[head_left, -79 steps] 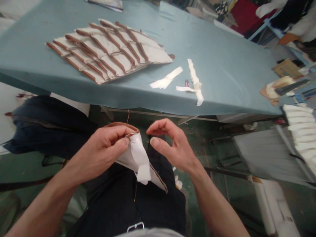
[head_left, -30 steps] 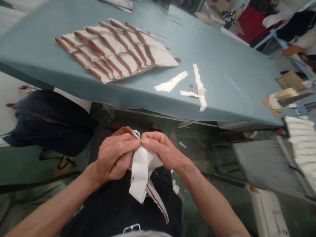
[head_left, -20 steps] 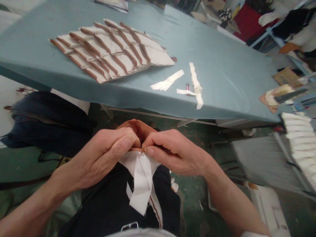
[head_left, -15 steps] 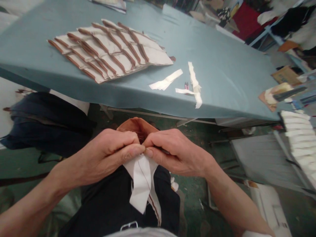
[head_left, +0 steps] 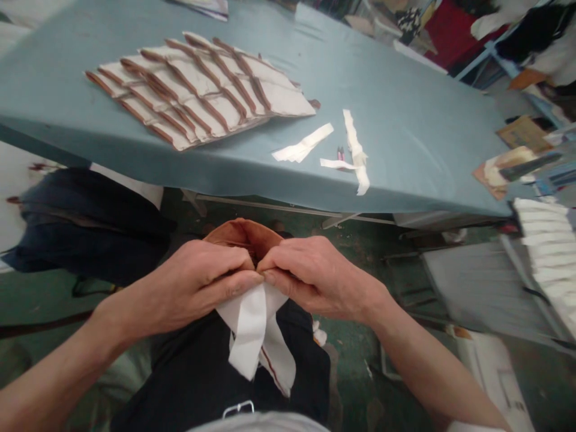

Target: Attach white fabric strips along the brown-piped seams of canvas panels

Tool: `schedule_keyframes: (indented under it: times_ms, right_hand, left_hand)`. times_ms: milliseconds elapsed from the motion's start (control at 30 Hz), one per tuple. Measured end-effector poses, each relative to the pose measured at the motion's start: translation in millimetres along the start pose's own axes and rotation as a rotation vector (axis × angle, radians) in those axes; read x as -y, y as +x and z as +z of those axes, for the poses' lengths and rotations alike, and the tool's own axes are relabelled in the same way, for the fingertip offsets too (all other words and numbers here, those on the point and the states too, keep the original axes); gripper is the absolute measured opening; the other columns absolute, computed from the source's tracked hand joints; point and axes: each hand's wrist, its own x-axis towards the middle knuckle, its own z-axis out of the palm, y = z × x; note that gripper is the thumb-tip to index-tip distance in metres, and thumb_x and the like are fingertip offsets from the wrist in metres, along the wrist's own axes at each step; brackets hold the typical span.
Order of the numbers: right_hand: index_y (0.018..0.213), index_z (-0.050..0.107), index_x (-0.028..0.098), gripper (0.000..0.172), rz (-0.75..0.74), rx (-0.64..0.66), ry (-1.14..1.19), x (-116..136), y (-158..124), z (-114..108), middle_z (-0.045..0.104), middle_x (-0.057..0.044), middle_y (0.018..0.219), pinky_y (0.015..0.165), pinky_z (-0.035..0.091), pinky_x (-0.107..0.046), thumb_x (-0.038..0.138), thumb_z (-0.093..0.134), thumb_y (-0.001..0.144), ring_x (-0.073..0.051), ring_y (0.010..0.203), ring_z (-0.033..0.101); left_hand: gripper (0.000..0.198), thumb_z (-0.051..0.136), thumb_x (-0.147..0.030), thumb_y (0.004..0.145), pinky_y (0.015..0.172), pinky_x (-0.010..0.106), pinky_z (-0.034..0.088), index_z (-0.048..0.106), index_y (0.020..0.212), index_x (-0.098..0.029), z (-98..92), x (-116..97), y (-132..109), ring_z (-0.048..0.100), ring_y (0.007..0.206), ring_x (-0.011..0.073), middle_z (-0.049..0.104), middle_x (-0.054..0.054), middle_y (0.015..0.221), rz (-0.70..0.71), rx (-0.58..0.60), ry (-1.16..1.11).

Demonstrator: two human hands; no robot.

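Observation:
Close to my body, my left hand and my right hand pinch a fabric piece, thumb tips almost touching at its middle. Its brown cloth part bulges out beyond my fingers. On the near side a white fabric strip hangs down over my dark clothing. Beside it dangles a white flap with a thin dark brown edge. Exactly where the layers meet is hidden under my fingers.
On the blue table lie overlapping white pieces with brown edges. Nearer are white strips, another strip and small thread snips. Dark cloth drapes at left. A stack of white pieces sits at right.
The white strip and flap have swung apart at their lower ends, the strip leftward. The brown part has spread wider beyond my fingers. Both hands keep their pinch.

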Motion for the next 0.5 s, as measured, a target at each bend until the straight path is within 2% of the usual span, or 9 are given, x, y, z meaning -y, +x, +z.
schedule_keyframes:
  times_ms: [133, 233, 333, 433, 500]
  right_hand:
    - [0.093, 0.064, 0.02, 0.024, 0.031, -0.021, 0.084, -7, 8, -3, 0.072, -0.003, 0.088, 0.077, 0.043, -0.028, 0.03, 0.054, 0.112, -0.016, 0.081, 0.062]
    - [0.092, 0.064, 0.02, 0.025, 0.067, -0.025, 0.28, -15, 19, -1, 0.071, -0.001, 0.09, 0.078, 0.044, -0.027, 0.037, 0.06, 0.11, -0.014, 0.081, 0.06]
    - [0.094, 0.065, 0.019, 0.029, 0.108, -0.081, 0.46, -23, 27, 4, 0.072, -0.001, 0.094, 0.084, 0.048, -0.028, 0.046, 0.065, 0.107, -0.015, 0.086, 0.062]
    - [0.099, 0.066, 0.019, 0.036, 0.19, -0.256, 0.53, -26, 27, 12, 0.071, -0.003, 0.098, 0.088, 0.049, -0.03, 0.054, 0.067, 0.105, -0.016, 0.092, 0.063]
    - [0.098, 0.067, 0.018, 0.045, 0.283, -0.274, 0.574, -26, 22, 17, 0.071, -0.003, 0.095, 0.085, 0.05, -0.03, 0.062, 0.06, 0.107, -0.016, 0.089, 0.063]
  left_hand:
    - [0.042, 0.051, -0.038, 0.107, 0.05, 0.021, 0.033, 0.051, 0.069, -0.021, -3.4, -10, 7, 0.041, 0.057, 0.0106, 0.048, -0.005, 0.064, -0.081, 0.042, -0.133]
    - [0.044, 0.054, -0.041, 0.102, 0.047, 0.022, 0.028, 0.042, 0.064, -0.022, 2.5, -10, 10, 0.032, 0.053, 0.0093, 0.037, -0.007, 0.06, -0.139, -0.001, -0.27]
    - [0.046, 0.059, -0.043, 0.097, 0.046, 0.023, 0.026, 0.038, 0.061, -0.023, 11.3, -6, 8, 0.03, 0.052, 0.0094, 0.034, -0.006, 0.059, -0.201, -0.128, -0.354]
    - [0.046, 0.059, -0.043, 0.098, 0.045, 0.024, 0.027, 0.042, 0.061, -0.022, 17.1, 1, 2, 0.031, 0.053, 0.0101, 0.036, -0.005, 0.06, -0.238, -0.308, -0.365]
    - [0.046, 0.058, -0.045, 0.102, 0.047, 0.024, 0.029, 0.046, 0.064, -0.022, 18.9, 7, -3, 0.033, 0.055, 0.0102, 0.038, -0.005, 0.061, -0.282, -0.391, -0.357]
